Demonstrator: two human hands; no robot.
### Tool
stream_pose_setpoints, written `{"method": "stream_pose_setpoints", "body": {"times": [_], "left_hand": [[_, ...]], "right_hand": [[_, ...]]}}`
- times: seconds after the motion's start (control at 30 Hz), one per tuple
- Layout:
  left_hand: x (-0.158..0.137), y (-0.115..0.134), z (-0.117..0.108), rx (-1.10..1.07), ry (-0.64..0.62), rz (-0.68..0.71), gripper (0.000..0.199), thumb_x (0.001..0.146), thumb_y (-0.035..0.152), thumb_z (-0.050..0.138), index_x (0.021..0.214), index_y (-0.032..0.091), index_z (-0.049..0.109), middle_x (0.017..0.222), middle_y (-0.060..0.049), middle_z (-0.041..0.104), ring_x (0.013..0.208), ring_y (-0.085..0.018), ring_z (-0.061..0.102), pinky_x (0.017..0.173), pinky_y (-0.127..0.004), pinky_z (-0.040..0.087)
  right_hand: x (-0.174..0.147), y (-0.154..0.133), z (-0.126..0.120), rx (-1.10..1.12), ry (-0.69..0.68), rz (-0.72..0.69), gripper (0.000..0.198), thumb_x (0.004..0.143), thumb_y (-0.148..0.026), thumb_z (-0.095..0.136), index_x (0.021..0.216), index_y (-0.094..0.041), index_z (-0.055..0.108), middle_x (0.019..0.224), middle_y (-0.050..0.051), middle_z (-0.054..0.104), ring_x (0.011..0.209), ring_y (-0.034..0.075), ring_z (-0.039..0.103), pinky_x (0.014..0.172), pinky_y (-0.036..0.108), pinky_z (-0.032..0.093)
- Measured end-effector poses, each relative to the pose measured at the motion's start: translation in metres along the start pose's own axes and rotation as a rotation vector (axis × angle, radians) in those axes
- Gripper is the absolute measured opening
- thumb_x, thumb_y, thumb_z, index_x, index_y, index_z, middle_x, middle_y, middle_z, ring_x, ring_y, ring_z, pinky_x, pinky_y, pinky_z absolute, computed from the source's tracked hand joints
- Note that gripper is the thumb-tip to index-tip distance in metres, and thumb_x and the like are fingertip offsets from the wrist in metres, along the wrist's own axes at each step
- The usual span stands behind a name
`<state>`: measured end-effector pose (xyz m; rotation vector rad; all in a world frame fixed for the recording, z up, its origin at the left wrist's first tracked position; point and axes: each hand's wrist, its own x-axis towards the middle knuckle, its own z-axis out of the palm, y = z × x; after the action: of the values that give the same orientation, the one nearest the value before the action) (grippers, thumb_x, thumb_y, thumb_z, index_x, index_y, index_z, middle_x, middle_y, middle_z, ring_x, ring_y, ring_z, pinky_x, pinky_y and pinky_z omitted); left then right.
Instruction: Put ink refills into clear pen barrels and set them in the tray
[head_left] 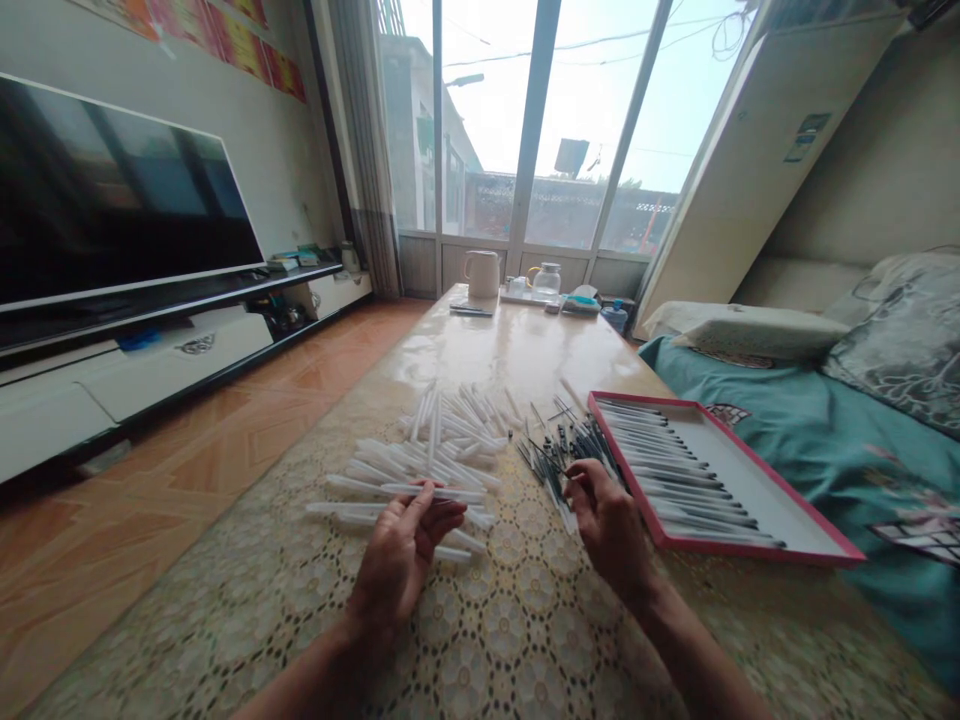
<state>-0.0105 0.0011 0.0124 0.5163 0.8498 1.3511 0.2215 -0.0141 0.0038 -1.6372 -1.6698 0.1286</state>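
Observation:
My left hand (409, 545) is closed round a slim white pen barrel (459, 494), which lies level between thumb and fingers. Under and beyond it spreads a loose heap of similar white barrels (457, 415). My right hand (609, 520) pinches a thin dark piece that looks like a pen refill (568, 473); the fingertips partly hide it. Just beside those fingers is a pile of dark refills (546, 455) with black ends. To the right, a pink-rimmed box (757, 548) holds a row of white pens with dark tips (675, 470).
The long table (517, 640) wears a patterned cover. At its far end stand a kettle (483, 273), a glass jug (548, 283) and a tissue pack (580, 301). A sofa with a teal cover (772, 400) borders the right side; a TV cabinet (172, 370) stands left.

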Motion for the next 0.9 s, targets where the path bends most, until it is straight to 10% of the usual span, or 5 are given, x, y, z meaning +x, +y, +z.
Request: {"method": "stream_pose_setpoints", "body": {"times": [0.6, 0.9], "left_hand": [[0.005, 0.003, -0.003, -0.056, 0.074, 0.028, 0.015, 0.085, 0.006, 0.048, 0.076, 0.012, 0.058, 0.067, -0.008, 0.072, 0.064, -0.016, 0.070, 0.064, -0.026, 0.057], [-0.005, -0.010, 0.000, 0.078, -0.204, -0.166, 0.010, 0.076, 0.016, 0.066, 0.085, 0.011, 0.065, 0.071, -0.008, 0.072, 0.068, -0.017, 0.070, 0.067, -0.025, 0.056]], "right_hand": [[-0.015, -0.033, 0.005, 0.235, -0.067, -0.251, 0.014, 0.085, -0.014, 0.045, 0.087, -0.017, 0.058, 0.072, 0.002, 0.056, 0.066, 0.015, 0.052, 0.062, 0.025, 0.040], [-0.022, -0.037, 0.010, 0.334, -0.207, -0.227, 0.022, 0.093, -0.026, 0.039, 0.109, -0.021, 0.054, 0.074, 0.001, 0.058, 0.069, 0.014, 0.055, 0.066, 0.026, 0.043]]}}
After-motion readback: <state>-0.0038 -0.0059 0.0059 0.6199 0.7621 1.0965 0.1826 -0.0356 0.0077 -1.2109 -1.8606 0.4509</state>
